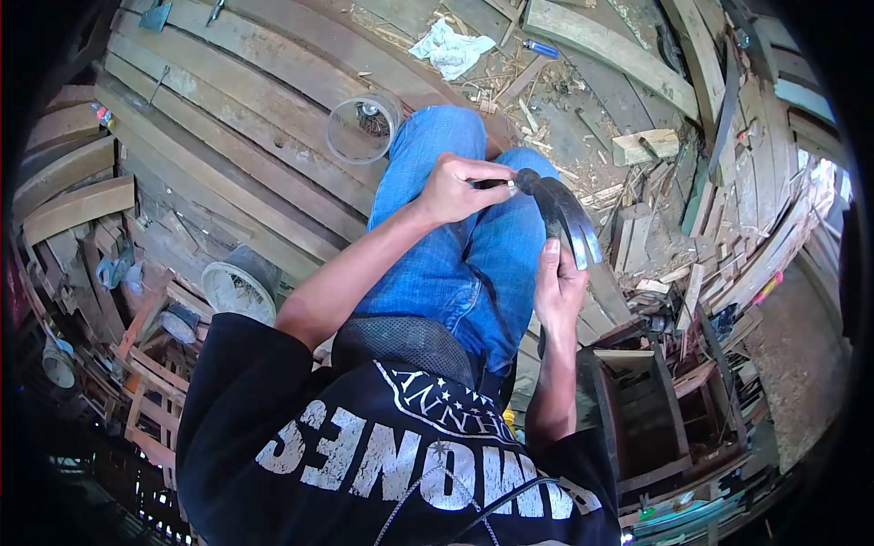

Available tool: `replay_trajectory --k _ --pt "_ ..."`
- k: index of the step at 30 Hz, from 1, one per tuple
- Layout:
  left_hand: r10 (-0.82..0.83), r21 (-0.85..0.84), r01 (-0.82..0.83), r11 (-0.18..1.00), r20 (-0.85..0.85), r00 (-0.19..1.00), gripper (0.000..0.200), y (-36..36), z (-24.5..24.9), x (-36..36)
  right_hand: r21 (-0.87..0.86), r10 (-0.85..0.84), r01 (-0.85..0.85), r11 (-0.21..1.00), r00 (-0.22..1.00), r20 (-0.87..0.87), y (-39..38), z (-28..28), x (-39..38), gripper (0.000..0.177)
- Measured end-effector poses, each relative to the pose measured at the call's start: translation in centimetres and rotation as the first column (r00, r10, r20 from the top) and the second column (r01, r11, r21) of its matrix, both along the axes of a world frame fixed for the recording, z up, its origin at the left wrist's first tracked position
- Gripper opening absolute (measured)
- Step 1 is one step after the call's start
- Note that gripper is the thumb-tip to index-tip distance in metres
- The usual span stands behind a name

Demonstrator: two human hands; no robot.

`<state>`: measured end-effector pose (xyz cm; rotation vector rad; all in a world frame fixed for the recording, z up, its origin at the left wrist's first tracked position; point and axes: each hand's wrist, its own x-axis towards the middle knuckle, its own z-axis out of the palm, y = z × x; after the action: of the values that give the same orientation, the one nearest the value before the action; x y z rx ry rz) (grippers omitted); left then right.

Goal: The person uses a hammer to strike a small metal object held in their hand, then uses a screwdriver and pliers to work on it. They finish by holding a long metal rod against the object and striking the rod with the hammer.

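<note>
A claw hammer (557,207) is over my right knee, its round striking face toward my left hand and its two shiny claws pointing toward my right hand. My right hand (557,284) is closed on it with the thumb up beside the claws; the handle is mostly hidden. My left hand (460,188) reaches across my thighs in blue jeans (428,246). Its thumb and forefinger pinch together right by the striking face. A tiny pale spot shows at those fingertips, too small to name.
Beside my left knee stands a clear plastic tub (362,129) with small dark bits inside. A white-rimmed bucket (238,289) is at my left side. Ahead lie a white cloth (451,48), a blue lighter-like object (541,48), wood shavings and planks (610,56). A wooden frame (637,409) stands at right.
</note>
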<state>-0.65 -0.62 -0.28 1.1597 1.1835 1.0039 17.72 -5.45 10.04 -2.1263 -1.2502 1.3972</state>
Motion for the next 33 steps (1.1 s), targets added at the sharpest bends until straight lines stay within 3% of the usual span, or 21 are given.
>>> replay_trajectory --k 2,5,10,15,16,19,20,21,24,25,27,28,29,32,33 --pt "-0.014 -0.02 0.014 1.0 0.034 0.999 0.018 0.1 0.1 0.0 0.03 -0.048 0.049 0.998 0.998 -0.028 0.0 0.0 -0.2 0.047" --pt "-0.025 0.017 0.024 1.0 0.037 0.999 0.017 0.0 -0.1 0.1 -0.036 -0.065 0.065 0.997 0.998 -0.007 -0.2 -0.1 0.4 0.048" --pt "-0.032 -0.003 0.032 0.999 0.034 0.999 0.017 -0.1 -0.4 0.1 -0.002 -0.039 0.039 0.999 0.999 0.014 -0.4 0.0 0.5 0.047" --pt "-0.038 -0.024 0.039 0.999 0.027 0.999 0.017 -0.1 -0.1 -0.2 0.134 0.01 -0.006 0.991 1.0 -0.027 -0.9 -0.6 0.6 0.038" --pt "-0.04 -0.036 0.041 0.999 0.011 0.999 0.016 -0.1 0.1 -0.2 0.025 -0.016 0.017 1.0 0.999 -0.035 -1.2 -0.3 0.6 0.036" --pt "-0.029 -0.049 0.031 0.998 0.043 0.999 0.016 -0.1 -0.3 -0.2 0.071 0.032 -0.032 0.997 0.999 -0.002 -0.4 -0.1 -0.4 0.035" --pt "-0.029 -0.047 0.031 0.998 0.045 0.999 0.016 -0.3 -0.4 -0.1 -0.119 0.08 -0.071 0.99 0.994 0.072 0.1 0.7 -0.4 0.034" --pt "-0.033 -0.079 0.035 0.996 0.027 0.999 0.016 -0.2 -0.3 -0.1 -0.115 0.08 -0.072 0.991 0.994 0.073 0.3 0.9 -0.4 0.034" --pt "-0.036 -0.086 0.037 0.996 0.012 0.999 0.016 -0.1 0.0 -0.1 0.125 0.005 -0.005 0.992 1.0 0.0 0.3 0.6 -0.6 0.032" --pt "-0.032 -0.053 0.033 0.998 0.012 0.999 0.016 0.0 0.2 -0.2 0.122 0.005 -0.005 0.993 1.0 0.0 0.4 0.5 -0.9 0.032" --pt "-0.015 -0.054 0.016 0.998 0.023 1.0 0.016 -0.1 -0.2 -0.2 0.369 0.098 -0.129 0.92 0.99 0.102 1.1 1.1 -1.7 0.027" --pt "0.002 -0.052 0.0 0.999 0.035 0.999 0.015 -0.1 -0.4 0.0 -0.127 0.189 -0.168 0.978 0.964 0.185 1.1 2.1 -1.0 0.022" --pt "0.0 -0.047 0.001 0.999 0.039 0.999 0.015 -0.1 -0.6 0.0 -0.123 0.187 -0.166 0.978 0.964 0.189 1.0 2.2 -0.8 0.022" --pt "-0.032 -0.073 0.035 0.997 0.037 0.999 0.016 -0.2 -0.6 -0.1 0.211 0.12 -0.133 0.968 0.99 0.077 1.0 2.3 -1.3 0.023" --pt "-0.03 -0.07 0.033 0.997 0.039 0.999 0.017 -0.1 -0.4 -0.1 0.208 0.121 -0.134 0.969 0.99 0.073 0.8 1.8 -1.4 0.023"
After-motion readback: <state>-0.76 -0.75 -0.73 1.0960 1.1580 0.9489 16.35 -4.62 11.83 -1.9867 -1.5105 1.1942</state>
